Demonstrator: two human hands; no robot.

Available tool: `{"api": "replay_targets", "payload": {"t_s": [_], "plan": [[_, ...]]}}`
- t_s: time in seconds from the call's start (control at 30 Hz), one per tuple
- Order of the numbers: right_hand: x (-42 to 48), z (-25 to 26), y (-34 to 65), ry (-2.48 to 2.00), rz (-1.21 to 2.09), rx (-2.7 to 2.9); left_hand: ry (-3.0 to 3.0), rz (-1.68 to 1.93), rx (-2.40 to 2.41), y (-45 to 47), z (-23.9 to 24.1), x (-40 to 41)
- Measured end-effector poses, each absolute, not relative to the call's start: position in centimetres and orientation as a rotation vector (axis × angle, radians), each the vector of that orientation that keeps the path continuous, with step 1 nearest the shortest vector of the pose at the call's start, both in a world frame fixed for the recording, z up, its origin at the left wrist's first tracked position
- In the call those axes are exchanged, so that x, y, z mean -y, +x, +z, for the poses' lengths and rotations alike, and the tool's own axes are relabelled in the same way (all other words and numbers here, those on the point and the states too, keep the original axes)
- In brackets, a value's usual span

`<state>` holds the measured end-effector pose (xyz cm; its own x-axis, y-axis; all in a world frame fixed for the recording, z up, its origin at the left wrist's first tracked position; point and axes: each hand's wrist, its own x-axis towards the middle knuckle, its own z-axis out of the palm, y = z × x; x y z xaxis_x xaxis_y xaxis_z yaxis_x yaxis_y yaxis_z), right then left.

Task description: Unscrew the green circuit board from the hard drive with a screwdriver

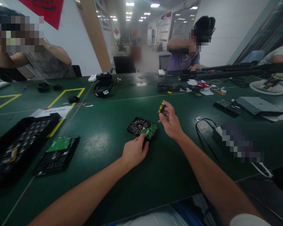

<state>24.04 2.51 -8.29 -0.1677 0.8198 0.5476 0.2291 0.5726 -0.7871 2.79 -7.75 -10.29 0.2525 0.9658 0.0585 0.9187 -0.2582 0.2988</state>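
Observation:
A hard drive (136, 126) lies on the green table in front of me, its underside up, with a green circuit board (152, 130) at its right part. My left hand (135, 151) grips the drive's near edge, with fingers on the board. Above and to the right of the drive, my right hand (171, 123) pinches a small yellow-and-black object (161, 107), shaped like a stubby tool handle. Its far end is hidden, so its exact kind does not show. A second hard drive (58, 157) with a green board rests on the left.
At far left lies a long black tray (21, 141). Another drive (228, 107) and a grey metal case (259, 105) sit on the right, near a black cable (200, 135). A black headset-like strap (103, 84) lies ahead. Across the table, one person (184, 56) sits in purple.

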Motion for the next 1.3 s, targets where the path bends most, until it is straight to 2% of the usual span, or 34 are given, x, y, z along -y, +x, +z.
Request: {"api": "replay_targets", "payload": {"t_s": [0.1,0.27,0.57,0.83,1.17,1.3], "plan": [[-2.6,-8.4,23.8,-0.784,0.891,1.585,2.304,0.312,-1.787,2.8,-10.2,7.7],[-2.6,-8.0,23.5,-0.695,1.074,1.44,2.296,0.304,-1.787,2.9,-10.0,7.8],[-2.6,-7.2,23.9,-0.73,1.095,1.382,2.266,0.291,-1.782,2.9,-9.8,7.8],[-2.3,-7.4,23.6,-0.714,0.931,1.524,2.294,0.318,-1.786,2.8,-10.1,7.8],[-1.9,-7.9,23.8,-0.947,0.388,1.682,2.306,0.338,-1.774,2.8,-10.1,7.8],[-1.8,-7.8,23.8,-0.982,0.378,1.683,2.298,0.332,-1.776,2.8,-10.1,7.8]]}}
